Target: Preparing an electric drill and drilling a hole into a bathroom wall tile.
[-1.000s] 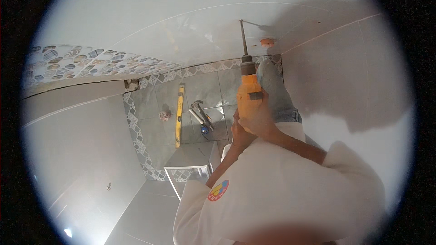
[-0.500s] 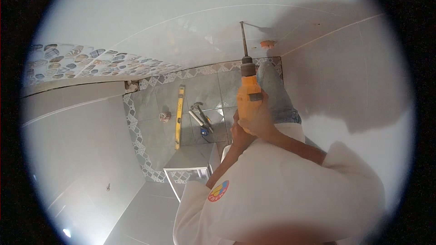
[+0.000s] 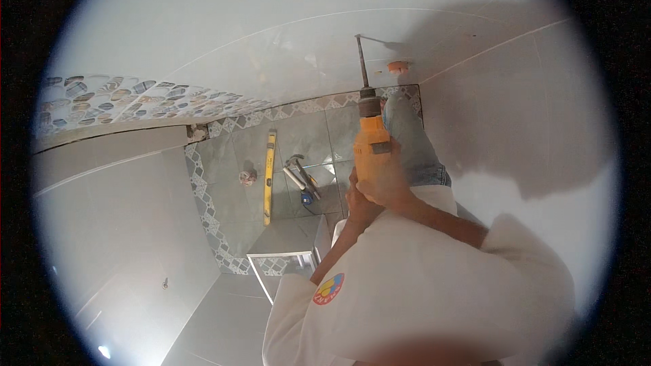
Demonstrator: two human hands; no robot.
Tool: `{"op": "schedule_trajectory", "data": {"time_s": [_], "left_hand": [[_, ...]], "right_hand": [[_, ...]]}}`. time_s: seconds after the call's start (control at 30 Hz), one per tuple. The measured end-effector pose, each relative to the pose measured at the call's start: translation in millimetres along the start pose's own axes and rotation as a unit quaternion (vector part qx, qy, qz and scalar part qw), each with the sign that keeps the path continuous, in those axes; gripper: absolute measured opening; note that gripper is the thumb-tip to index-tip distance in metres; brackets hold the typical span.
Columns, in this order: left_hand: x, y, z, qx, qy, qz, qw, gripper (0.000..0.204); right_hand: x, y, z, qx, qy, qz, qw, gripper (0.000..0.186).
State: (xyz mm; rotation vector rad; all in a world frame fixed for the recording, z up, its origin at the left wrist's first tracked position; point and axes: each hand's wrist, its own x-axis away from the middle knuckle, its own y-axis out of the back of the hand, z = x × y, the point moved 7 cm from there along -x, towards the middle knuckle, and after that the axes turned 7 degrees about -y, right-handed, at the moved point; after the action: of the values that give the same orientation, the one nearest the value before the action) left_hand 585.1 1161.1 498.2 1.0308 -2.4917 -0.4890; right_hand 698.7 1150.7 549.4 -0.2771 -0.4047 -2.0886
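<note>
An orange power drill (image 3: pixel 371 149) with a dark chuck is held in both my hands. Its long bit (image 3: pixel 361 61) points away from me, and its tip meets the white wall (image 3: pixel 312 41). My right hand (image 3: pixel 388 186) wraps the rear of the drill from the right. Below and to the left, my left hand (image 3: pixel 361 202) is closed against the drill's underside; its handle is mostly hidden by my fingers. Right of the bit, an orange-edged hole (image 3: pixel 398 66) shows in the wall.
On the grey tiled floor lie a yellow spirit level (image 3: pixel 269 179), a claw hammer (image 3: pixel 303 173), a blue tape measure (image 3: pixel 306 198) and a small crumpled item (image 3: pixel 248 175). A grey-topped stand (image 3: pixel 285 236) with white legs is left of me. A side wall (image 3: pixel 515 108) rises close on the right.
The view has shifted very slightly. Both hands keep the same grip on the drill, and the bit's tip stays at the same spot on the wall.
</note>
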Motion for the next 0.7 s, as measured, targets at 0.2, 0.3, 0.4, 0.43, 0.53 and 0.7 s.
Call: {"op": "schedule_trajectory", "data": {"time_s": [0.2,0.3,0.4,0.43,0.53,0.7], "left_hand": [[-2,-3,-2,0.016,-0.046,-0.017,0.999,0.082],[0,1,-4,0.042,-0.046,-0.047,0.997,0.081],[-1,3,-9,-0.011,-0.053,-0.056,0.997,0.09],[-2,2,-11,-0.058,-0.061,-0.048,0.995,0.09],[-4,3,-12,-0.065,-0.049,-0.052,0.995,0.088],[-4,4,-19,-0.017,-0.081,-0.079,0.993,0.077]], "right_hand": [[2,3,-5,0.093,-0.04,-0.007,0.995,0.103],[1,3,1,0.069,0.001,-0.012,0.998,0.103],[0,4,4,0.098,0.01,-0.026,0.995,0.103],[1,4,5,0.089,0.008,-0.026,0.996,0.103],[1,7,6,0.081,-0.004,-0.023,0.996,0.103],[1,6,3,0.034,-0.048,-0.012,0.998,0.102]]}}
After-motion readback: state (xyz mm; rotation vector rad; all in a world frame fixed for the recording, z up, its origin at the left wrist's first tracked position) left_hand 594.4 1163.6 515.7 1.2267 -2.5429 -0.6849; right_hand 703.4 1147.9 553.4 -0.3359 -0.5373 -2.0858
